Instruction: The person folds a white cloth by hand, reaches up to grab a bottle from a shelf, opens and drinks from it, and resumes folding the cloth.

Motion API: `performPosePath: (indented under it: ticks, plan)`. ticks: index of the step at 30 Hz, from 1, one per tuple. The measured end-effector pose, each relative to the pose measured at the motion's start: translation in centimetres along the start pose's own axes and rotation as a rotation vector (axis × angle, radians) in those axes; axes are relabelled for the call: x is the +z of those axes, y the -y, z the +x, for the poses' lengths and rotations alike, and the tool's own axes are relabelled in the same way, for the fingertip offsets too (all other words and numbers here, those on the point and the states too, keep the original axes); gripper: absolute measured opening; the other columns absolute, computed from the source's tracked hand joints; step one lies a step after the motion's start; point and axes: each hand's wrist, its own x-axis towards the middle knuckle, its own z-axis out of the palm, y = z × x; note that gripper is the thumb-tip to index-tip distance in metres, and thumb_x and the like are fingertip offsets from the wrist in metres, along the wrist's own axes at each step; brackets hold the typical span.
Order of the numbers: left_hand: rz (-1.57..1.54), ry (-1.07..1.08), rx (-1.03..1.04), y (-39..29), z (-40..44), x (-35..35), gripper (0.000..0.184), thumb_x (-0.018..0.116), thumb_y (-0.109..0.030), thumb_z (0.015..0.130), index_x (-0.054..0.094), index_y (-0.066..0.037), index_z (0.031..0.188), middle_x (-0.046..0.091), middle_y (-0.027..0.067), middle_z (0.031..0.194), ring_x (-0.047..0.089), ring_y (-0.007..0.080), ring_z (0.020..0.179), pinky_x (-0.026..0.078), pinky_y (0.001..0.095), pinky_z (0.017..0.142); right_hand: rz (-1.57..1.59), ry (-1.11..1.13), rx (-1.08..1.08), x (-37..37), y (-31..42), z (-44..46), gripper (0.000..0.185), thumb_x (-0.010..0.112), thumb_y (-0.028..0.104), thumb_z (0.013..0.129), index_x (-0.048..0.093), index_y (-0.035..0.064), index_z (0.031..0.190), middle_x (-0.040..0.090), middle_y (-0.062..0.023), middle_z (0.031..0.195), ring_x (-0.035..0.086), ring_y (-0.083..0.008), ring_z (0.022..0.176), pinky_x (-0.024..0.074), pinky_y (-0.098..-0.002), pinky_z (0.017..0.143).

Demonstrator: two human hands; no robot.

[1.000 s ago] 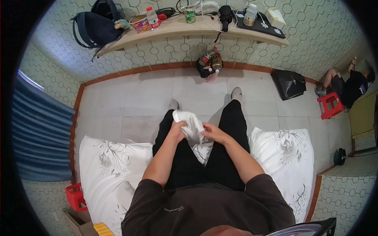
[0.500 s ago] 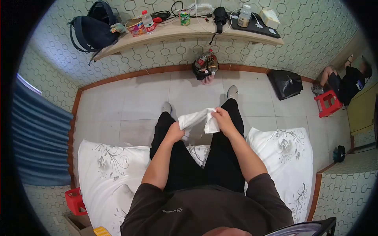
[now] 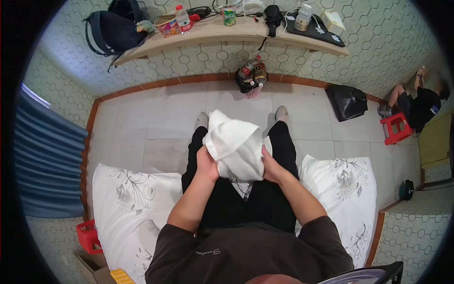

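- Left hand [image 3: 207, 162]: fingers partly hidden by the cloth [image 3: 235, 144]
- Right hand [image 3: 272, 165]: fingers mostly hidden by the cloth
- Far ahead of the left hand: backpack [image 3: 111, 33], top cut off
- Behind the left hand: yellow thing [image 3: 122, 276], cut off, identity unclear
- Far right of the right hand: person [image 3: 422, 109], head blurred

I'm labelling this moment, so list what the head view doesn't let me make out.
All in the head view:
Most fingers of the left hand and right hand: hidden by the white cloth.
The cloth's underside: turned away from the camera.
Yellow item: cut off by the bottom edge.
Inside of the black bag: hidden by its outside.
Fine print on the green can: too small.
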Motion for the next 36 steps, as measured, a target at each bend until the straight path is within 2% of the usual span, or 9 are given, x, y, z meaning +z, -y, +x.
performPosePath:
  ticks: [5,12,16,20,22,25,28,30,36]
  plan:
    - [0.024,-0.048,-0.103,-0.5,-0.9,0.1,0.05,0.05,-0.032,0.095,0.051,0.002,0.131,0.06,0.0206,0.124,0.058,0.0332,0.115,0.047,0.0421,0.097,0.136,0.402,-0.202,-5.1,-4.0,-1.5,0.06,0.059,0.025,0.094,0.037,0.0002,0.144,0.052,-0.0176,0.137,0.053,-0.0301,0.123,0.0421,-0.0373,0.104]
    - [0.163,0.059,-0.253,3.5,-2.4,-0.7,0.05,0.053,-0.035,0.096,0.052,0.003,0.128,0.059,0.021,0.124,0.057,0.0323,0.116,0.046,0.0421,0.097,-0.103,0.06,-0.338,-0.8,-1.0,-2.9,0.055,0.058,-0.003,0.087,0.04,-0.0017,0.139,0.057,-0.018,0.129,0.059,-0.0283,0.112,0.0463,-0.0335,0.098]
    - [-0.046,0.09,-0.244,1.4,-3.6,1.5,0.046,0.055,-0.033,0.096,0.054,0.004,0.124,0.061,0.0201,0.12,0.059,0.0297,0.112,0.047,0.0401,0.095,-0.315,0.013,-0.328,-0.2,-1.1,-2.6,0.041,0.055,0.008,0.092,0.049,-0.0058,0.13,0.061,-0.0172,0.12,0.06,-0.0219,0.101,0.0478,-0.0294,0.088]
    - [0.457,-0.074,-0.025,-0.9,-3.1,0.1,0.042,0.055,-0.029,0.097,0.054,0.005,0.121,0.062,0.0184,0.115,0.06,0.0259,0.105,0.048,0.0364,0.092,-0.913,-0.201,-0.484,1.0,3.5,-4.1,0.03,0.056,0.01,0.091,0.061,-0.0081,0.114,0.067,-0.0132,0.1,0.06,-0.0168,0.088,0.0489,-0.0274,0.08]
    - [0.369,-0.1,0.082,-2.7,-3.0,0.7,0.038,0.056,-0.025,0.096,0.054,0.006,0.119,0.062,0.017,0.112,0.061,0.0245,0.098,0.049,0.0335,0.088,-1.202,-0.399,-0.395,2.7,6.9,-5.9,0.027,0.053,0.014,0.092,0.064,-0.0093,0.101,0.066,-0.01,0.086,0.057,-0.0144,0.075,0.0484,-0.0271,0.071]
    - [0.268,0.021,0.228,-6.5,-2.9,2.5,0.039,0.056,-0.024,0.096,0.053,0.006,0.12,0.062,0.0174,0.113,0.061,0.0247,0.098,0.049,0.0332,0.087,-1.02,-0.446,-0.608,1.1,9.5,-5.7,0.031,0.055,0.02,0.092,0.065,-0.0094,0.099,0.069,-0.0126,0.085,0.06,-0.0167,0.075,0.0497,-0.0304,0.069]
    - [0.356,-0.022,0.359,-8.7,-3.8,5.0,0.038,0.054,-0.026,0.097,0.053,0.005,0.12,0.061,0.0174,0.114,0.061,0.0242,0.097,0.048,0.0342,0.088,-0.741,-0.428,-0.659,1.9,11.6,-5.5,0.027,0.055,0.018,0.093,0.066,-0.0063,0.098,0.065,-0.0059,0.081,0.054,-0.0111,0.068,0.0458,-0.0243,0.064]
    - [0.346,0.147,0.365,-10.0,-4.2,6.0,0.036,0.054,-0.025,0.097,0.055,0.004,0.117,0.063,0.0174,0.111,0.061,0.0238,0.096,0.048,0.0326,0.087,-0.195,-0.22,-0.667,3.7,12.9,-5.7,0.028,0.058,0.021,0.093,0.068,-0.0045,0.098,0.064,-0.0045,0.081,0.051,-0.0089,0.068,0.043,-0.022,0.062]
    - [0.368,0.072,0.299,-12.6,-4.5,8.9,0.029,0.055,-0.019,0.095,0.057,0.004,0.112,0.065,0.0159,0.105,0.063,0.0223,0.088,0.05,0.0286,0.081,-0.832,-0.438,-0.994,3.3,16.9,-5.3,0.028,0.058,0.021,0.093,0.066,-0.006,0.095,0.065,-0.0088,0.078,0.054,-0.0118,0.067,0.0461,-0.0237,0.063]
